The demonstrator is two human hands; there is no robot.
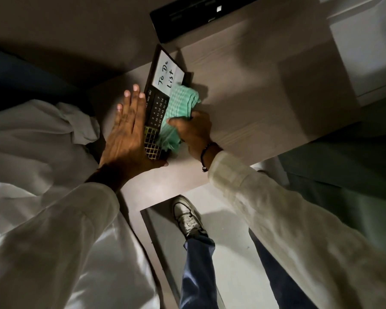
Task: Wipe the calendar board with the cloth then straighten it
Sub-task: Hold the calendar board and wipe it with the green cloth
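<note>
My left hand [129, 132] lies flat, fingers [136, 94] spread, pressed vs the left edge of the calendar board [157, 108] on the desk [243, 97]. Thumb hooks its near corner. Right hand [194, 132] is clenched round the green cloth [178, 108], which covers the board's right side, below the "To Do List" note [168, 74].

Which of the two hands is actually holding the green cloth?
The right hand: its fingers are closed around the green cloth on the calendar board. The left hand lies flat and open along the board's edge, bracing it.
</note>
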